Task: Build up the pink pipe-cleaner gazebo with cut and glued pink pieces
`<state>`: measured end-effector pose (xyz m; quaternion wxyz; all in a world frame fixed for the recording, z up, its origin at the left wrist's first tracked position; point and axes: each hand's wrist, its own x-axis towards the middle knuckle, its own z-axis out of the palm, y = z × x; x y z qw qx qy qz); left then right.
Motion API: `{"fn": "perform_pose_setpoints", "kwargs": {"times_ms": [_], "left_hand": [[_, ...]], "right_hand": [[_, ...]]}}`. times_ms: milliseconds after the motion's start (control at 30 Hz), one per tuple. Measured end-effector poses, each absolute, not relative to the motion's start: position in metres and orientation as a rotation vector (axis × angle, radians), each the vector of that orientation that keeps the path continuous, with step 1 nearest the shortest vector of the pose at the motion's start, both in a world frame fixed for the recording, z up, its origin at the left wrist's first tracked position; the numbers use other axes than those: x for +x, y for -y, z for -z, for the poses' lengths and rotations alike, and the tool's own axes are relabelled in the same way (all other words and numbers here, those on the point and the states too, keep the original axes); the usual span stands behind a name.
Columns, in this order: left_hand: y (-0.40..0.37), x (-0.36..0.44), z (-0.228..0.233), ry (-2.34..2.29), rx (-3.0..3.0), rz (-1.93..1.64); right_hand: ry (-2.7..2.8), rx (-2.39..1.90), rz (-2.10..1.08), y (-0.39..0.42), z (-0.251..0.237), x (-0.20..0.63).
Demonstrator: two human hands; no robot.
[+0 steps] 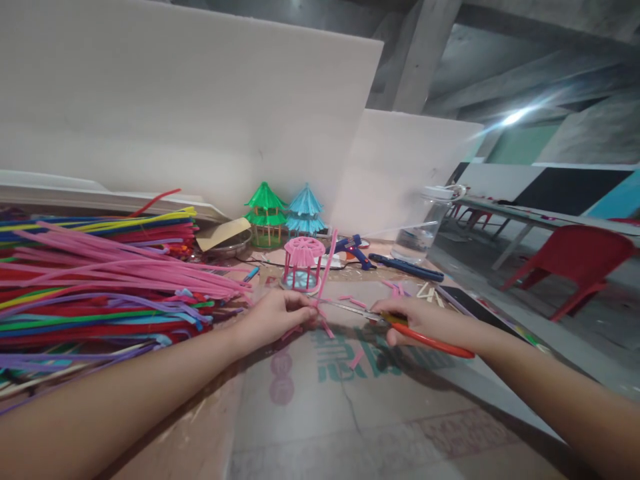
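Note:
My left hand (280,315) pinches a pink pipe cleaner (327,267) near its lower end; the rest of it sticks up and leans right. My right hand (413,317) grips orange-handled scissors (435,340), whose blades point left and reach the pipe cleaner beside my left fingertips. Whether the blades touch it I cannot tell. Short cut pink pieces (357,303) lie around the blades on the printed cardboard (300,427). Just behind my left hand stands a small pink pavilion (304,253) with a round top and posts on a light blue base.
Bundled coloured pipe cleaners (115,267) fill the left side. Behind stand a green pavilion (265,213) and a blue pavilion (306,210), with a blue glue gun (353,250), a dark blue long tool (407,267) and a clear water jug (420,230). A red chair (575,260) stands right.

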<state>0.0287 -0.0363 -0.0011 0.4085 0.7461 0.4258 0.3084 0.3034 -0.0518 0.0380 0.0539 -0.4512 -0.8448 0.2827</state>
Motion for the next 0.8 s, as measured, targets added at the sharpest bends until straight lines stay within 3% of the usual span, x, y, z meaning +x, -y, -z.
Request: {"fn": "perform_pose_setpoints", "kwargs": {"times_ms": [433, 800], "left_hand": [[0.037, 0.0286, -0.0002, -1.046, 1.909, -0.776], [0.0352, 0.0282, 0.0031, -1.006, 1.886, -0.8]], "right_hand": [[2.512, -1.343, -0.991, 0.0527, -0.0371, 0.3009], [2.558, -1.44, -0.85, 0.0583, -0.0361, 0.2999]]}}
